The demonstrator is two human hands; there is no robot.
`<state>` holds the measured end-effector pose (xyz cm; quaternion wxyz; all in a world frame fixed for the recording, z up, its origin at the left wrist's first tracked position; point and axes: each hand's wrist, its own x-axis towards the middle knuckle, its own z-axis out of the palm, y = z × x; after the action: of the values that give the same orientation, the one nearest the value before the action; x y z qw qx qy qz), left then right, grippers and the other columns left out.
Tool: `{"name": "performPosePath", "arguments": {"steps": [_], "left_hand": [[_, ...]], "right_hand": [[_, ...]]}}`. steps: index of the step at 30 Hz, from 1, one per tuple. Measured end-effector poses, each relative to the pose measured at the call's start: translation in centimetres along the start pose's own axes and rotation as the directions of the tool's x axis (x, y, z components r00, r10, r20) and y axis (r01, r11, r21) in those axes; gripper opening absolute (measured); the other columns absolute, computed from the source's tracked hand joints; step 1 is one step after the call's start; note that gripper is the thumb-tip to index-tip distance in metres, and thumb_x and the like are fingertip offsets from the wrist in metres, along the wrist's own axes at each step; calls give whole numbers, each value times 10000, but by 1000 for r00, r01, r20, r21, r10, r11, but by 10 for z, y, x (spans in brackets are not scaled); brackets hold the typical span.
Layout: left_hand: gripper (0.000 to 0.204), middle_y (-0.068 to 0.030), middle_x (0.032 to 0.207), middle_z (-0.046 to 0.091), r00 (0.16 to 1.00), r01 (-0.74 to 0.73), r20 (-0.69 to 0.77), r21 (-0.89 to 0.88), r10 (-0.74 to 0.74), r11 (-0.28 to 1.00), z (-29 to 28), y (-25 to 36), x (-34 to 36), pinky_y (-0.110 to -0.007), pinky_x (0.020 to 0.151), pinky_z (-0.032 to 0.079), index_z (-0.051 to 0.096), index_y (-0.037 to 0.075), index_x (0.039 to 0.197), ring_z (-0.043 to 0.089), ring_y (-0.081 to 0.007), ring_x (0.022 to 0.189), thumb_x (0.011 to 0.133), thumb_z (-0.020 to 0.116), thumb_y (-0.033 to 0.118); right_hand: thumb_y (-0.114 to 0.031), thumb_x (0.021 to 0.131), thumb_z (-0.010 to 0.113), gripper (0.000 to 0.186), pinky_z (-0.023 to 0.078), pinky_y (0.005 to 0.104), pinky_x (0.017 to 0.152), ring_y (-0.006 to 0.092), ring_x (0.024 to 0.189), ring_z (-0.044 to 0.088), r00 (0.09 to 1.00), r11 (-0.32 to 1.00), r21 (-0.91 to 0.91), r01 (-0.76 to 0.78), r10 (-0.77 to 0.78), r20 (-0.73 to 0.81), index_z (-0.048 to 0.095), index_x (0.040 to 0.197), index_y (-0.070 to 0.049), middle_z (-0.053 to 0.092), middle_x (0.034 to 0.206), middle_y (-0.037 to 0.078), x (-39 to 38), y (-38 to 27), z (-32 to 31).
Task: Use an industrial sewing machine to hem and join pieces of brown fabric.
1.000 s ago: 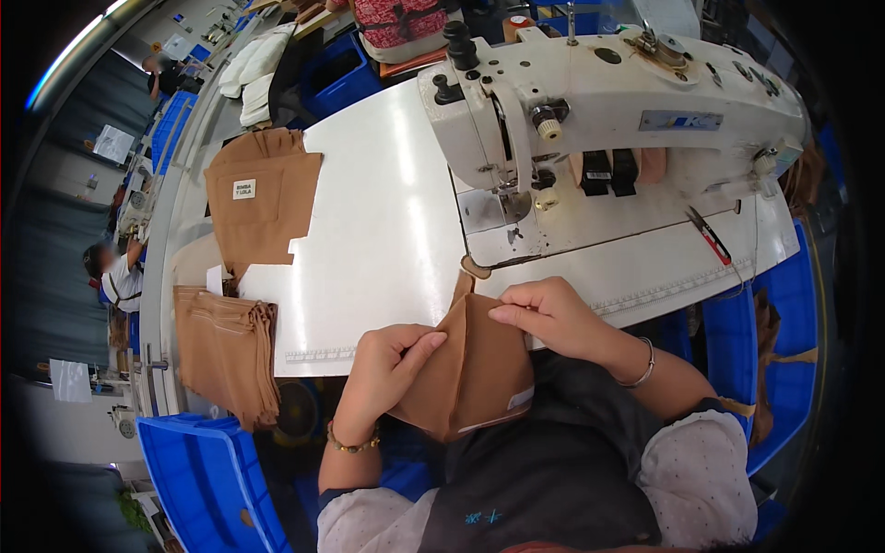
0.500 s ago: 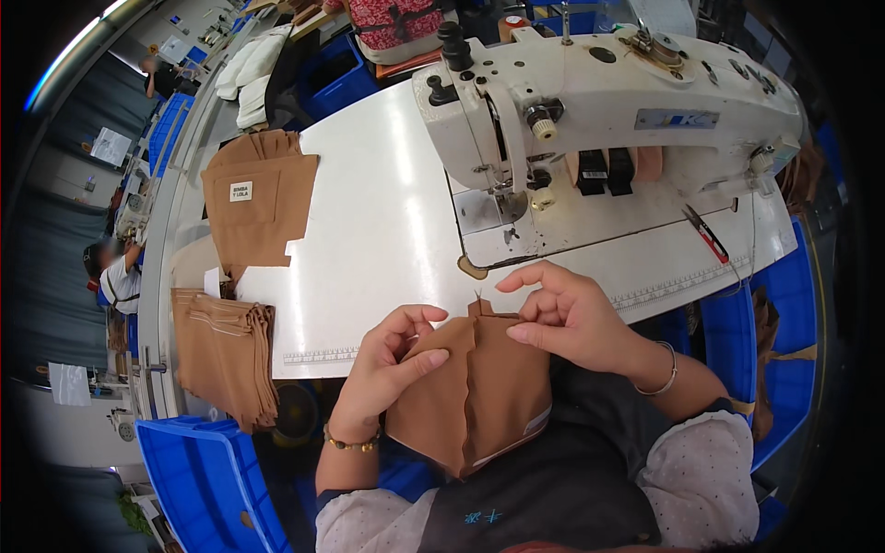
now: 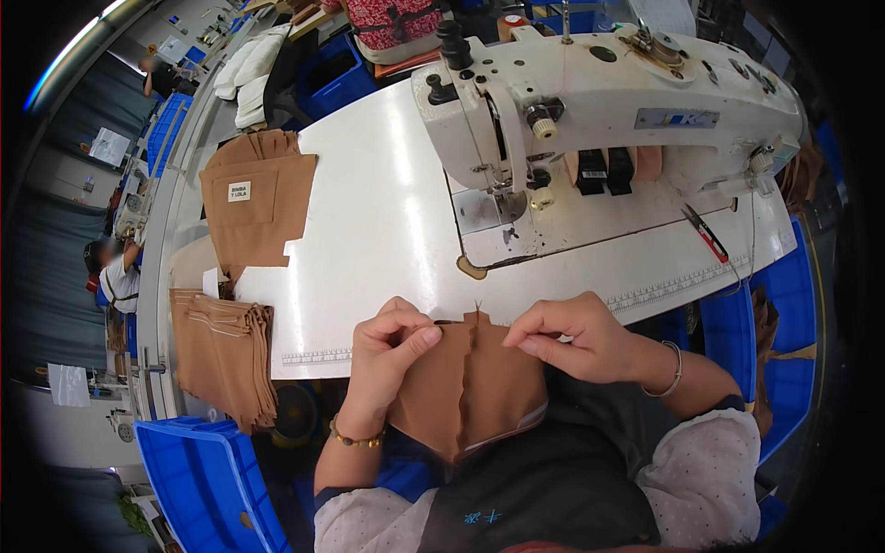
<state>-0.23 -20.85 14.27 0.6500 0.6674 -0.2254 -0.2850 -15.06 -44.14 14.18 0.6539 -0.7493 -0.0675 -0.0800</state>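
Observation:
My left hand (image 3: 392, 341) pinches the upper left edge of a sewn brown fabric piece (image 3: 433, 392), held over my lap at the table's front edge. My right hand (image 3: 581, 336) has thumb and forefinger closed on its upper right edge. A raised seam runs down the middle to a pointed lower end, and loose thread ends stick up from the narrow top. Beyond my hands stands a white sewing machine (image 3: 599, 111) on the white table (image 3: 359, 203), with red-handled snips (image 3: 710, 240) lying to its right.
Brown cut pieces (image 3: 258, 212) and a folded brown stack (image 3: 221, 350) lie at the table's left. Blue bins (image 3: 203, 479) stand low on both sides, with more behind the table. Two other people (image 3: 118, 276) are at stations far left.
The brown piece has spread and turned, bringing its middle seam upright in view. My fingers loosened half a second ago and now pinch its upper edges again, farther apart than a second ago.

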Motion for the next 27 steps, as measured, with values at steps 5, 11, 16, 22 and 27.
{"name": "performPosePath", "arguments": {"steps": [5, 11, 16, 22, 27], "left_hand": [[76, 10, 926, 658, 1000, 25, 20, -161, -22, 987, 1, 3, 5, -201, 768, 462, 701, 16, 971, 562, -55, 827, 913, 745, 36], [75, 7, 882, 696, 989, 136, 69, -85, -130, 987, -43, 7, 13, -203, 777, 507, 683, 17, 999, 605, -47, 800, 935, 720, 29], [59, -61, 811, 749, 970, -152, 240, 707, -33, 691, -44, 108, 81, -253, 723, 541, 755, -36, 885, 682, -97, 779, 848, 760, 11], [128, -106, 833, 747, 854, -456, 520, 770, -23, 446, 10, 25, 172, -315, 704, 531, 768, 3, 881, 682, -197, 732, 783, 818, 68], [138, -37, 830, 744, 905, -263, 425, 508, 27, 820, 30, -8, 180, -279, 718, 528, 745, -17, 923, 666, -110, 784, 819, 819, 37]], "right_hand": [[-36, 838, 662, 284, 487, 284, 578, 159, 687, 631, 841, 733, -434, 524, -525, 130, 695, 1120, -42, 711, 905, 60, 10, 13, 4], [-183, 738, 661, 207, 429, 271, 539, 193, 684, 592, 387, 57, -634, 771, -833, 395, 698, 826, 1, 671, 869, 91, 56, -5, 22], [-184, 649, 645, 143, 368, 277, 520, 168, 626, 513, 384, -85, -752, 653, -819, 426, 596, 638, -50, 538, 673, 36, 78, 5, 34], [-181, 635, 632, 160, 385, 270, 505, 142, 600, 520, 631, -45, -782, 622, -562, 535, 620, 699, -34, 603, 717, 70, 67, 75, 3], [-169, 611, 635, 137, 418, 291, 444, 157, 521, 508, 662, 29, -804, 594, -586, 467, 555, 603, -58, 485, 593, 47, 57, 93, -18]]}}
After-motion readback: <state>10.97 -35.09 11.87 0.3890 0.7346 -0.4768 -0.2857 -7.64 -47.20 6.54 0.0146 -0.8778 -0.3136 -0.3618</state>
